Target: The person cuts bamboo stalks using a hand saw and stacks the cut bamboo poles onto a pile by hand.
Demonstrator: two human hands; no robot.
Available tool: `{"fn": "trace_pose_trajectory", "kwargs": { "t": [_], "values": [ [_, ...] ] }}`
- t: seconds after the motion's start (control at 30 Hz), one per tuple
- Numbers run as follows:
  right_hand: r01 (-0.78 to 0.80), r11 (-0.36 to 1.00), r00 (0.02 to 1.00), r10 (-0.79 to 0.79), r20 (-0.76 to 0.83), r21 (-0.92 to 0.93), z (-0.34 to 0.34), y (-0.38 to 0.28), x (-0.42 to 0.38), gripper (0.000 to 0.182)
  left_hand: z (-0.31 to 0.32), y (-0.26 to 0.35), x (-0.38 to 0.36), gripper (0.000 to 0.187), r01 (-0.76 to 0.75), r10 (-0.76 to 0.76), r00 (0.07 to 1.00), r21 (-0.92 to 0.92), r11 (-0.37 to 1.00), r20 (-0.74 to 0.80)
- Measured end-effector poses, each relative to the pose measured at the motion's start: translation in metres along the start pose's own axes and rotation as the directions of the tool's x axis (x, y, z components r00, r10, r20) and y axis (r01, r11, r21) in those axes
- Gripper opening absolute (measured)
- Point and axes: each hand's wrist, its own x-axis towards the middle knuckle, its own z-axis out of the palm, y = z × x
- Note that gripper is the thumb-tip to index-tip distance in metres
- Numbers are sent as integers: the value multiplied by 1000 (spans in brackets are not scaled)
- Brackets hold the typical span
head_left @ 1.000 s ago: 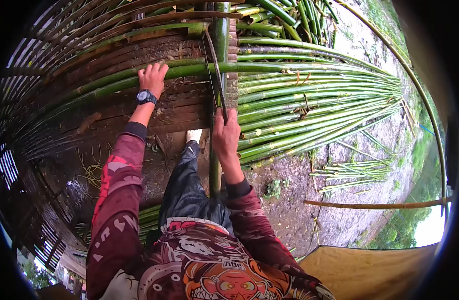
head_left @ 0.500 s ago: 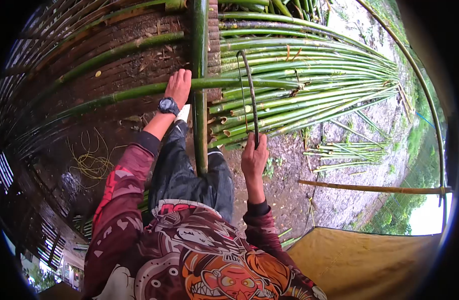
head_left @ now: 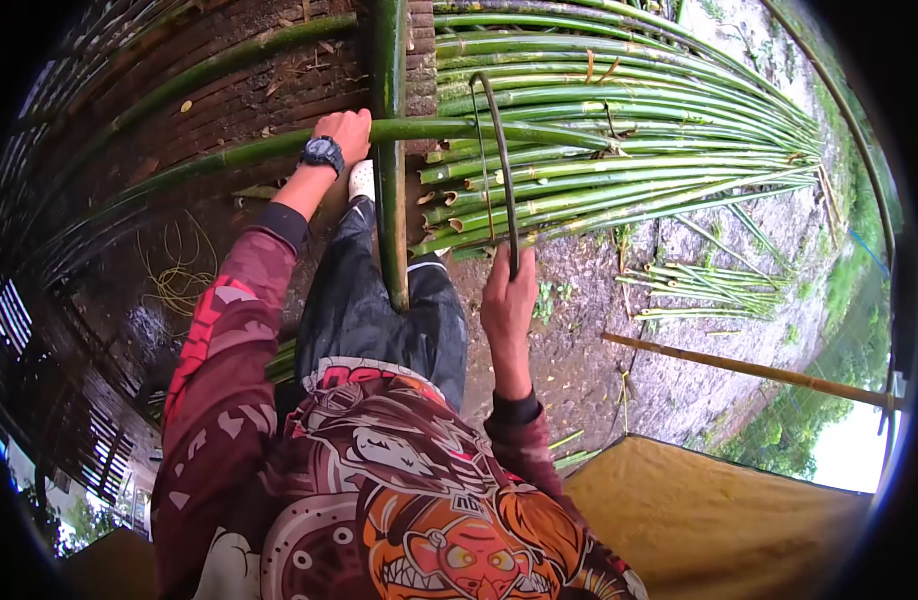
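Observation:
My left hand (head_left: 344, 137), with a black watch on its wrist, is closed around a long green bamboo pole (head_left: 239, 152). That pole lies across a thicker bamboo beam (head_left: 390, 200) that runs up between my legs. In my right hand (head_left: 509, 295) is the grip end of a bow saw (head_left: 503, 160). The saw's curved frame and thin blade cross the pole to the right of the beam. How deep the blade sits in the pole is too small to tell.
Many cut bamboo poles (head_left: 679, 110) lie stacked beyond the saw, with a smaller pile (head_left: 709, 293) further right. A slatted bamboo surface (head_left: 279, 95) is at upper left. Yellow cord (head_left: 179, 280) lies on the muddy ground. A tan tarp (head_left: 699, 510) hangs at lower right.
The view has shifted, so the poles and hands appear higher. The bow saw has moved slightly towards me across the pole. My left hand keeps its hold on the pole.

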Motion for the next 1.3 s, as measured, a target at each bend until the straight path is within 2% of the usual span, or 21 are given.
{"fn": "trace_pose_trajectory", "kwargs": {
  "t": [0.03,0.13,0.2,0.23,0.27,0.33,0.53,0.6,0.67,0.73,0.83,0.9,0.93,0.97,1.0,1.1,1.17,1.27,1.3],
  "values": [
    [5,1000,1000,-5,3,2,-8,-1,-8,27,-2,-1,3,27,-16,15,1000,20,1000,17],
    [-208,976,972,199,126,58,-21,-6,-13,26,-6,-3,1,29,-80,81,997,46,996,-5],
    [44,999,997,-45,66,25,6,-2,30,29,-6,-4,2,30,-92,95,994,58,994,-46],
    [50,999,998,-49,50,-17,32,11,61,33,-4,-3,-2,31,-103,108,990,64,993,-86],
    [28,997,999,-32,43,77,51,4,95,31,-5,-3,-3,32,-108,113,990,68,992,-83],
    [19,998,999,-21,45,57,64,-11,129,32,-11,-2,-2,32,-95,101,993,91,991,-63],
    [-134,991,984,131,117,15,-31,-7,-1,29,-12,1,-4,32,-95,99,994,75,993,-40],
    [-182,983,969,182,166,-15,-37,-16,-1,27,-10,-1,-5,32,-90,93,994,78,993,-48],
    [-123,992,986,119,116,33,17,-14,57,34,-6,-3,-3,33,-94,100,992,77,993,-77],
    [117,991,992,-120,41,65,75,2,140,30,-4,-3,-2,32,-83,89,993,79,993,-74],
    [83,996,994,-86,66,40,61,-4,125,29,-10,5,-5,33,-89,93,994,75,993,-58],
    [-64,994,990,53,129,85,13,-11,61,28,-18,2,-2,32,-78,78,997,100,992,-5],
    [-77,997,991,74,115,30,-10,-5,27,28,-14,-1,-1,32,-87,90,995,69,994,-32],
    [-214,977,960,207,186,18,-34,-10,1,28,-15,2,-3,33,-78,79,997,73,994,-18],
    [-170,984,969,175,173,-46,-45,-16,-9,29,-14,4,-6,33,-77,79,997,67,995,-18],
    [-101,995,988,101,119,-5,11,-5,48,30,-17,3,-5,32,-85,84,996,87,993,12],
    [56,998,996,-56,64,2,65,-6,121,30,-16,2,0,32,-63,65,998,71,995,-24],
    [50,993,996,-58,70,105,55,6,111,30,-8,2,-8,34,-76,78,997,83,994,-25],
    [-17,996,996,9,90,92,38,2,89,29,-11,-1,-1,34,-71,77,996,108,992,-54]
  ]
}}
